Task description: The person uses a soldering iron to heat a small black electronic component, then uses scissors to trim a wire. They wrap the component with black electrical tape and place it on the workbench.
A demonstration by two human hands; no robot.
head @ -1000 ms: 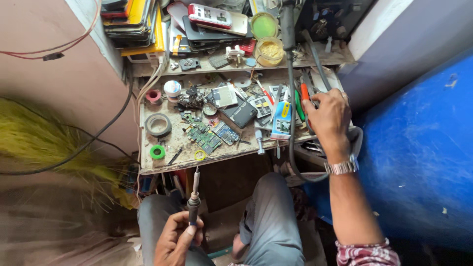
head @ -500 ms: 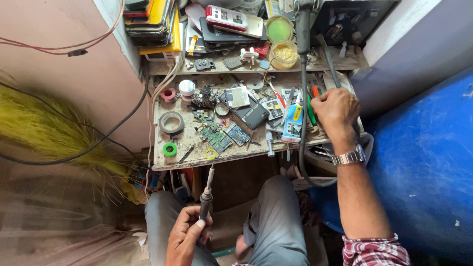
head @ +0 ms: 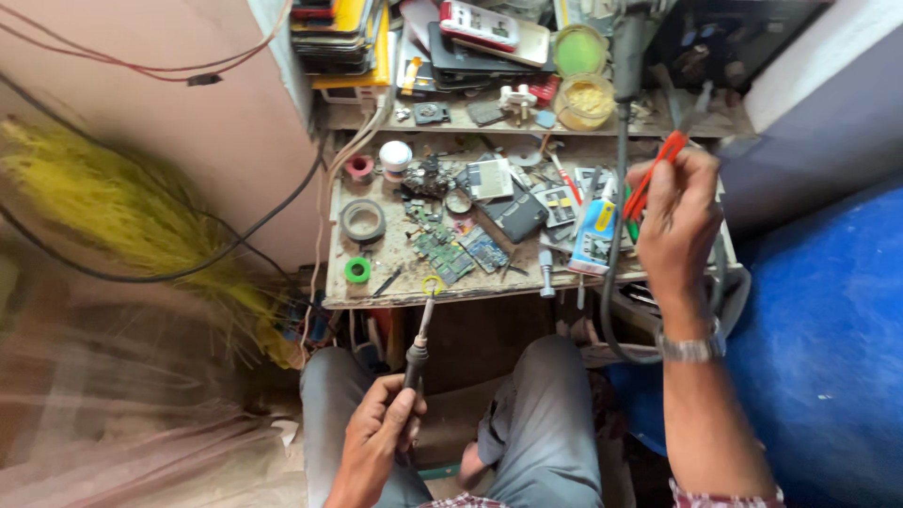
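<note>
The left hand [head: 376, 437] sits low over the lap, fingers wrapped shut around the dark handle of a soldering iron [head: 417, 341], whose long axis runs up and slightly right so that its thin tip ends at the near edge of the small workbench [head: 376, 293], just by a yellow ring of wire. The green circuit boards [head: 442, 249] lie straight beyond that tip, farther onto the bench and a little right. The right hand [head: 679, 226] is raised over the bench's right end, closed on a red-handled tool [head: 654, 177] (tweezers or a small cutter, too blurred to tell), which slants up and right, away from the boards. Of the two, the iron's tip is nearer the boards; the right hand stands well apart from them, to their right, beyond a thick grey cable [head: 616, 235]
</note>
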